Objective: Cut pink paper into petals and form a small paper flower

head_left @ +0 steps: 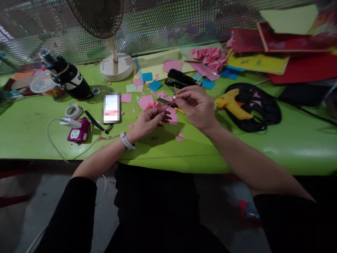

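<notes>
My left hand (149, 121), with a white band on its wrist, is closed around folded pink paper (153, 105) with petal-like edges. Held higher and to the right, my right hand (196, 105) pinches with thumb and forefinger; a thin pinkish strip (170, 105) runs between the fingertips of both hands. Where the strip joins the folded paper is hidden by my fingers. Beneath the hands lie pink paper squares (146, 102), scraps and a dark slim tool (163, 101). Behind them rests a black stapler (184, 77).
On the green table (158, 151) a phone (111, 108), purple plug adapter (79, 130), tape roll (73, 111) and black bottle (70, 77) stand left. A fan (116, 66) is behind. Right are a yellow glue gun (235, 103) on a black pad and pink paper flowers (210, 58).
</notes>
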Tool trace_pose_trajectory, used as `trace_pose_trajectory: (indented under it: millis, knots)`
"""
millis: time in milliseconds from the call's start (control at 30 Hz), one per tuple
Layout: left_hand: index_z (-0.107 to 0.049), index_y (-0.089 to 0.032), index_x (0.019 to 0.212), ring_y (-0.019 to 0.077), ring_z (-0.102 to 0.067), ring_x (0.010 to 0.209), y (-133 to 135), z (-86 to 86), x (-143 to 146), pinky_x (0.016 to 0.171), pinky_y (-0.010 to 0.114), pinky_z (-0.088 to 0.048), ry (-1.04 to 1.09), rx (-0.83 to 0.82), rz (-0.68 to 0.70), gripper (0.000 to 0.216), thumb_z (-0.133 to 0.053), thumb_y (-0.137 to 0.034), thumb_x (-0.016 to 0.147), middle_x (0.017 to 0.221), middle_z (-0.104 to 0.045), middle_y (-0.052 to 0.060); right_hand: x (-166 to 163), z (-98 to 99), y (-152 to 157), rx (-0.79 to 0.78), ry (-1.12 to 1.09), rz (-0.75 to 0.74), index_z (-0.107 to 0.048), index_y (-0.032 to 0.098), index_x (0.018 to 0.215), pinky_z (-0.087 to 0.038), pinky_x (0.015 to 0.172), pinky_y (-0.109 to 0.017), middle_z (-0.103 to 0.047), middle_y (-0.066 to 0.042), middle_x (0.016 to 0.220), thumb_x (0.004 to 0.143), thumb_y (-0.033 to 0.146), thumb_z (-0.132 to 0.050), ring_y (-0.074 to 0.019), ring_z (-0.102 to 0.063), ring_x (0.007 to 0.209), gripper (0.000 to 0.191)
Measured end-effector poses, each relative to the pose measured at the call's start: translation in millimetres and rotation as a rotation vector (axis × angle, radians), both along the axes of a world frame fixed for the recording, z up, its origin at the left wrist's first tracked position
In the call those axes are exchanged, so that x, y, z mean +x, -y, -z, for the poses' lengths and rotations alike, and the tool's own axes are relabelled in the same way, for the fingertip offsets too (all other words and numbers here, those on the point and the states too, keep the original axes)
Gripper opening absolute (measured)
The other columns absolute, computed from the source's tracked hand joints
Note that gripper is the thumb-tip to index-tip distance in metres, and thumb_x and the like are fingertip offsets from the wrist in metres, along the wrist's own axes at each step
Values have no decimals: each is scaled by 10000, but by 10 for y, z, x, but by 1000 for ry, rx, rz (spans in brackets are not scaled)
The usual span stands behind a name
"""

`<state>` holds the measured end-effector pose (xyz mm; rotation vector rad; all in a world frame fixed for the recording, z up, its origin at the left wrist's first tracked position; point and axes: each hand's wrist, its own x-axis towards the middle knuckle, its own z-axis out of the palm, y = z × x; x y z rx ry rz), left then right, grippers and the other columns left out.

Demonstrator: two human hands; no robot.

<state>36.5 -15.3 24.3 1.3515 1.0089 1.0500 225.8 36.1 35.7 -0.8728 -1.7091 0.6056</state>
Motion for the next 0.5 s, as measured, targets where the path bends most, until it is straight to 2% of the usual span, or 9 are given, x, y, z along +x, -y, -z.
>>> trace_pose_trajectory:
  millis: [100,200,333,433,500]
  knots:
    - [-700,-138,1062,157,-751,905,8,-33,9,758,266,-597,44,-40,-30,235,-629,-349,988,1008,-773,106,45,-33,-4,-3,-30,37,-699,277,825,-603,800,-405,-711,-66,1004,908,493,-713,-240,-687,940,231]
    - [-708,-159,1066,155,-748,924,10,-76,12,766,268,-597,98,-74,-59,230,-598,-352,1005,1033,-775,99,76,-61,5,-42,-74,55,-697,293,851,-604,782,-405,-709,-49,952,913,529,-697,-228,-690,869,244]
    - [-708,-185,1024,140,-740,907,3,-86,-1,777,272,-588,144,-74,-97,192,-593,-337,1003,1031,-775,72,22,-48,38,-183,-100,-136,-714,275,854,-614,768,-402,-723,-23,842,861,503,-762,-216,-698,816,233]
    - [-696,-176,1016,135,-740,862,4,-64,-9,765,265,-579,137,-83,-82,180,-610,-333,994,966,-774,67,-44,-9,58,-266,-130,-300,-728,262,830,-618,849,-413,-758,-30,925,842,468,-781,-217,-717,910,213]
    - [-691,-165,1027,131,-740,824,8,-48,-6,752,260,-575,119,-87,-46,196,-623,-345,990,925,-771,67,-65,18,64,-290,-146,-324,-731,256,826,-619,870,-413,-764,-32,947,841,458,-782,-211,-722,918,209]
